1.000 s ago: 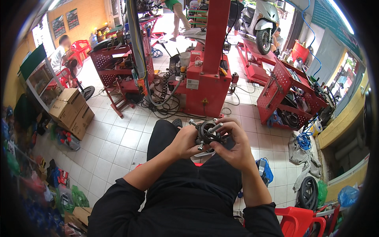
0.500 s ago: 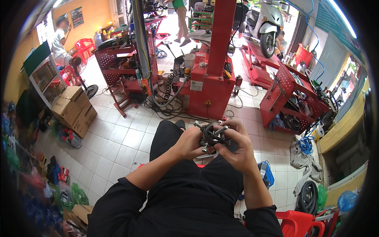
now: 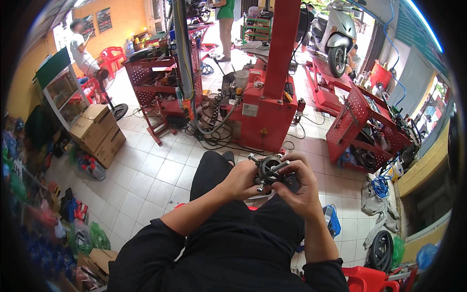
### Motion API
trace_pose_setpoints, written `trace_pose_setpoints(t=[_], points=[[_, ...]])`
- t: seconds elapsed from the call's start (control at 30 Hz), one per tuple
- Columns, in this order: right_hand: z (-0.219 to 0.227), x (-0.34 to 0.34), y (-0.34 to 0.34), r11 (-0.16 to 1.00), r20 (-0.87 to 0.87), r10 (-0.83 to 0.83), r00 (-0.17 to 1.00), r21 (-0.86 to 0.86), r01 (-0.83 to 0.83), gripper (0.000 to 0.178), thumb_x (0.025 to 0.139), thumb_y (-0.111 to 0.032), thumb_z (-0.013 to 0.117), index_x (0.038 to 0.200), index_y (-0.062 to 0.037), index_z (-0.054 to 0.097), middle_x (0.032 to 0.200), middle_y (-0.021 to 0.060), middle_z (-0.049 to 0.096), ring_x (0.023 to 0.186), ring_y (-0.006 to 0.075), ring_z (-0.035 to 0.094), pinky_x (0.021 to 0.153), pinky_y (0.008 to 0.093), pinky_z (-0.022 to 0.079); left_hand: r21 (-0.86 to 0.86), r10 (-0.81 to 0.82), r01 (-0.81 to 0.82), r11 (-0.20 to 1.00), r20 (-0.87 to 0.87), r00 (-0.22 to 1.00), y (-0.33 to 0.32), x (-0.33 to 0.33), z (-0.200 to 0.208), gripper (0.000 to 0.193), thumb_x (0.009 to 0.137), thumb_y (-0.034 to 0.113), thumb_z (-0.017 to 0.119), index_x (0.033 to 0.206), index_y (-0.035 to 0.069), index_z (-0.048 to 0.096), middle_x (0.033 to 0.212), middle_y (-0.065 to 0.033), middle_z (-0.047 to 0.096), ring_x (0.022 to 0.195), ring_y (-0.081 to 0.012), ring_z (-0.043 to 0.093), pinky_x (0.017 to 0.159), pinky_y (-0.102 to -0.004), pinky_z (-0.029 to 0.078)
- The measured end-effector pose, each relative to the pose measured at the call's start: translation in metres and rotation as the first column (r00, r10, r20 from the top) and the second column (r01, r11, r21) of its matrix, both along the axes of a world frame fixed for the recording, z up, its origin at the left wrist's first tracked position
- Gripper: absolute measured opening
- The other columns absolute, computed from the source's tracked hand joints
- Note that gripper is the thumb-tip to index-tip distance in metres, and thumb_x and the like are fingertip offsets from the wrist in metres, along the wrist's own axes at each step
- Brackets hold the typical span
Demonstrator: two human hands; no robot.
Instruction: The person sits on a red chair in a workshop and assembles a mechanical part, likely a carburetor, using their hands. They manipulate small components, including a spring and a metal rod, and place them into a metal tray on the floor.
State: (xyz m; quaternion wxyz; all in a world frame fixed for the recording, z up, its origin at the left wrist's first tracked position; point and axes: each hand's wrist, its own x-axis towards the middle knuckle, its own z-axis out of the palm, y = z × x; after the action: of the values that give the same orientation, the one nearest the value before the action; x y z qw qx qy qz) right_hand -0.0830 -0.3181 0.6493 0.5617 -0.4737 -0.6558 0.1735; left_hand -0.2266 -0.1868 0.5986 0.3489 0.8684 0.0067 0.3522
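Note:
Above my lap, both hands hold a dark ring-shaped metal part (image 3: 267, 171) with several bolts sticking out around it. My left hand (image 3: 242, 179) is closed on its left side. My right hand (image 3: 299, 187) grips the other side, thumb at the lower edge and fingers bent over the top right. One silvery bolt (image 3: 280, 167) juts out across the ring near my right fingers; another points down near my left thumb. The far side of the part and some fingertips are hidden.
Ahead stands a red machine (image 3: 262, 119) with a column, cables on the floor beside it. Red perforated racks (image 3: 346, 127) flank it. A silver scooter (image 3: 335, 39) sits on a red lift at the back right. Cardboard boxes (image 3: 92, 127) are at left, a red plastic chair (image 3: 362, 277) behind my right side.
The whole view has shifted a little, so the surroundings sit slightly right. The ring part has turned slightly in my hands, and both hands keep hold of it.

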Motion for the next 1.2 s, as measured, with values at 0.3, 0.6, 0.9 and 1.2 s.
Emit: trace_pose_setpoints(t=[0.3, 0.6, 0.9, 1.2], points=[[0.002, -0.002, -0.001, 0.999, 0.06, -0.045, 0.997, 0.011, 0.044, 0.044, 0.067, -0.004, 0.071, 0.11, -0.0034, 0.059, 0.107, 0.0109, 0.05, 0.096, 0.0216, 0.052, 0.082, 0.032, 0.044, 0.026, 0.031, -0.031, 0.999, 0.019, 0.999, 0.001, 0.004, -0.007, 0.046, 0.073, 0.04, 0.066, 0.098, 0.003, 0.059, 0.083, -0.0172, 0.059, 0.077, -0.0385, 0.057, 0.065, -0.0424, 0.043], [0.002, 0.0, -0.001, 0.995, 0.214, -0.066, 0.975, 0.081, 0.05, 0.045, 0.068, -0.003, 0.07, 0.111, -0.0054, 0.059, 0.106, 0.0107, 0.051, 0.096, 0.022, 0.053, 0.078, 0.0302, 0.043, -0.05, 0.015, -0.007, 0.999, 0.164, 0.986, -0.006, 0.006, 0.003, 0.048, 0.07, 0.04, 0.068, 0.098, 0.002, 0.058, 0.078, -0.0188, 0.059, 0.072, -0.0408, 0.055, 0.061, -0.0438, 0.042], [0.006, -0.002, -0.004, 0.993, 0.269, -0.059, 0.961, 0.114, 0.029, 0.053, 0.067, -0.003, 0.071, 0.118, -0.0058, 0.056, 0.106, 0.0107, 0.05, 0.096, 0.0226, 0.052, 0.079, 0.0313, 0.044, -0.008, 0.028, -0.027, 1.0, 0.119, 0.993, -0.006, 0.0, 0.003, 0.051, 0.071, 0.041, 0.067, 0.101, 0.002, 0.057, 0.086, -0.0198, 0.059, 0.077, -0.0419, 0.055, 0.065, -0.0437, 0.044], [0.01, -0.005, -0.006, 0.995, 0.248, -0.046, 0.968, 0.096, 0.023, 0.05, 0.068, -0.001, 0.071, 0.115, -0.0072, 0.057, 0.106, 0.0111, 0.05, 0.096, 0.0244, 0.053, 0.079, 0.0319, 0.045, -0.037, 0.006, -0.001, 0.999, 0.127, 0.992, -0.008, 0.0, 0.006, 0.046, 0.07, 0.038, 0.068, 0.098, 0.003, 0.057, 0.085, -0.0183, 0.06, 0.074, -0.0397, 0.056, 0.062, -0.0423, 0.045]])
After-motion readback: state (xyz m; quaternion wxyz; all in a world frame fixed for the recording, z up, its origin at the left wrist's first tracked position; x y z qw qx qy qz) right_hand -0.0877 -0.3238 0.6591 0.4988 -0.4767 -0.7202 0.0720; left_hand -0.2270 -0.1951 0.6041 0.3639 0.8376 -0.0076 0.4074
